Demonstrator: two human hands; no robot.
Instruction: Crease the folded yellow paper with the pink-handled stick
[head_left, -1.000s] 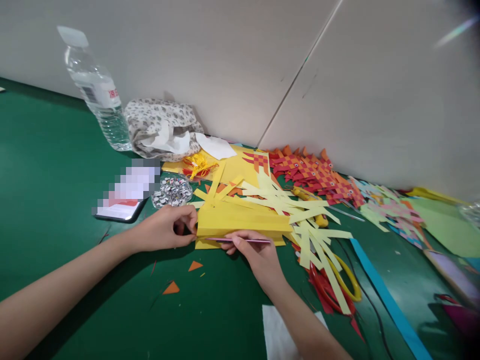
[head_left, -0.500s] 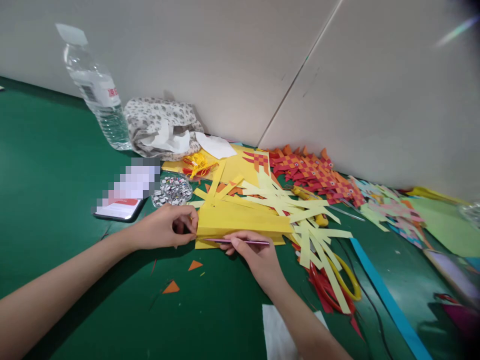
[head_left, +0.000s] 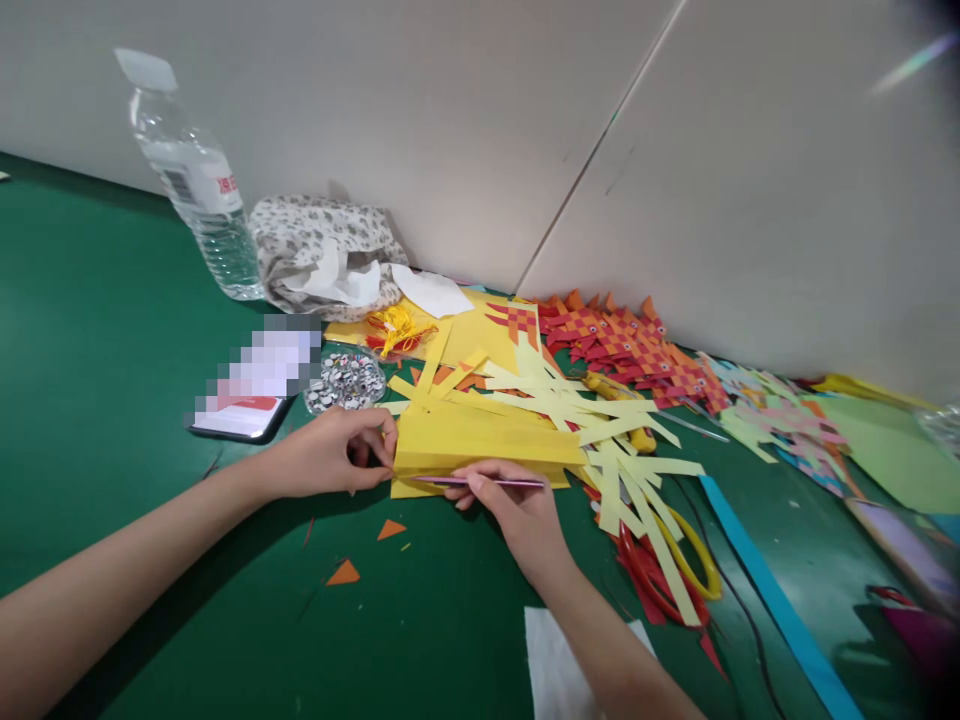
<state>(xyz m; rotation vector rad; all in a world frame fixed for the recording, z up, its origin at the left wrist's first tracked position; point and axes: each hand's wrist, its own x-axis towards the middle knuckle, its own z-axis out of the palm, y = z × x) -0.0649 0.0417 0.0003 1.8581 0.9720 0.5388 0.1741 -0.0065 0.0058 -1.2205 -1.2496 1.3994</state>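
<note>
A folded sheet of yellow paper (head_left: 487,436) lies on the green table with its near edge turned up in a crease. My left hand (head_left: 360,452) pinches the left edge of this paper between thumb and fingertips. Across the near part of the sheet, my right hand (head_left: 504,500) grips a slim purple-pink pointed tool (head_left: 525,484), its tip aimed left toward my left hand. Whether it is a craft knife or another pointed tool I cannot tell. The fingers of my right hand rest over the paper's near edge.
Pale yellow strips (head_left: 630,480) spread to the right, near yellow-handled scissors (head_left: 701,560). Red-orange woven paper fish (head_left: 622,335) are piled against the wall. A phone (head_left: 247,400), a dish of googly eyes (head_left: 345,380) and a water bottle (head_left: 199,190) stand at left. Orange scraps (head_left: 345,572) lie in front.
My right hand has shifted slightly to the right with the pointed tool. My left hand keeps its pinch on the yellow paper.
</note>
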